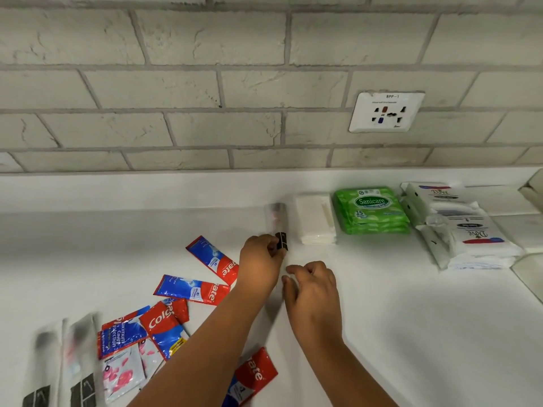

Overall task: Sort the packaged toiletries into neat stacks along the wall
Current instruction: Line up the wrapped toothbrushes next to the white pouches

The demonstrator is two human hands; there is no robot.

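Observation:
My left hand point(260, 261) pinches the near end of a clear-wrapped toothbrush packet point(276, 220) lying on the white counter, just left of a stack of white tissue packs point(315, 218). My right hand point(313, 284) hovers beside it with fingers loosely curled, holding nothing. Along the wall to the right stand a stack of green Sanicare wipes point(371, 211) and a stack of white Dove packs point(464, 227). Several red and blue Colgate sachets point(213, 258) lie scattered at the left, with pink-printed sachets point(123, 374) and two more clear toothbrush packets point(78, 359) near the lower left corner.
A grey brick-pattern wall rises behind the counter point(411, 318), with a white power socket point(386, 112) above the tissue stacks. A raised tiled ledge point(529, 230) borders the counter at the far right.

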